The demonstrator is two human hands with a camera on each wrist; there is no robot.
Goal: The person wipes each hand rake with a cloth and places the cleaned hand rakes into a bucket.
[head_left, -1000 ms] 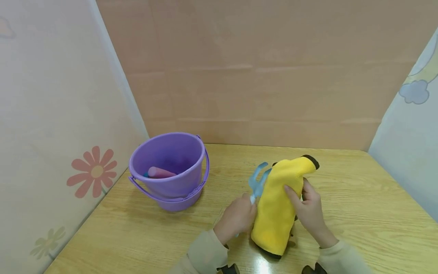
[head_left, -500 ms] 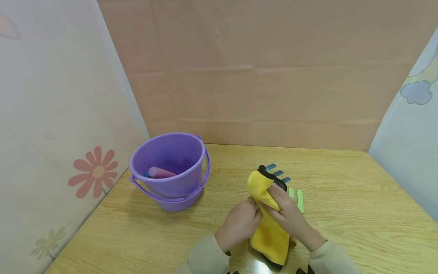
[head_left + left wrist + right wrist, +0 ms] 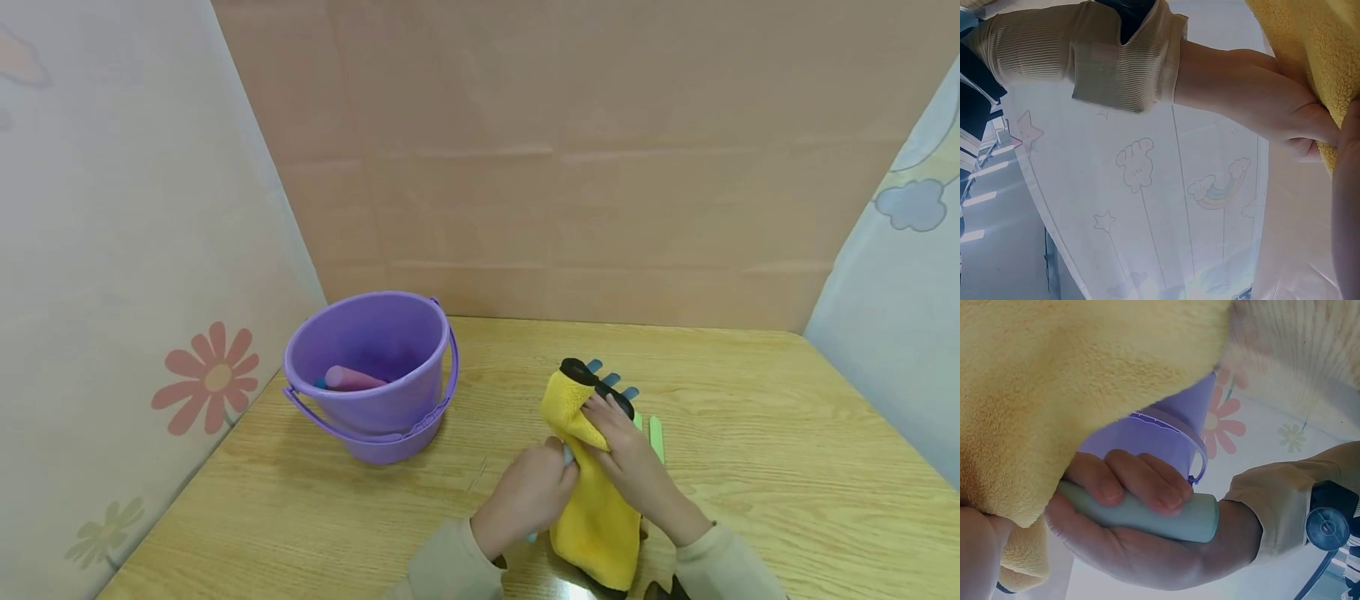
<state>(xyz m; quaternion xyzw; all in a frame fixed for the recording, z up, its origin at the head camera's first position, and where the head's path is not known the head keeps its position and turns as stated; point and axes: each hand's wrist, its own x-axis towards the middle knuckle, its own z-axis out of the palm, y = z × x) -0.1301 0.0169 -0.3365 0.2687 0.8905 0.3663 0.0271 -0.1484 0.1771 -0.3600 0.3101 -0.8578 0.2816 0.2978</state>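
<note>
My left hand (image 3: pixel 527 490) grips a light blue toy garden fork by its handle (image 3: pixel 1147 515), the fingers curled round it in the right wrist view. The fork's blue tines (image 3: pixel 612 380) poke out past a yellow plush cloth (image 3: pixel 597 517) with black edging. With my right hand (image 3: pixel 628 457) I hold a bunched fold of this cloth against the fork's head, which is hidden underneath. The rest of the cloth hangs down toward the table front. In the left wrist view, the right fingers pinch the yellow cloth (image 3: pixel 1310 37).
A purple bucket (image 3: pixel 375 421) stands at the left with its handle down; a pink cylindrical piece (image 3: pixel 352 378) and something blue lie inside. Light green prongs (image 3: pixel 657 437) show on the wooden table (image 3: pixel 780 467) beside the right hand. Walls enclose the back and sides.
The cloth, earlier spread beside the fork, is now folded over the fork's head by my right hand, which moved left. The green prongs came into view. Over the last half second little differs.
</note>
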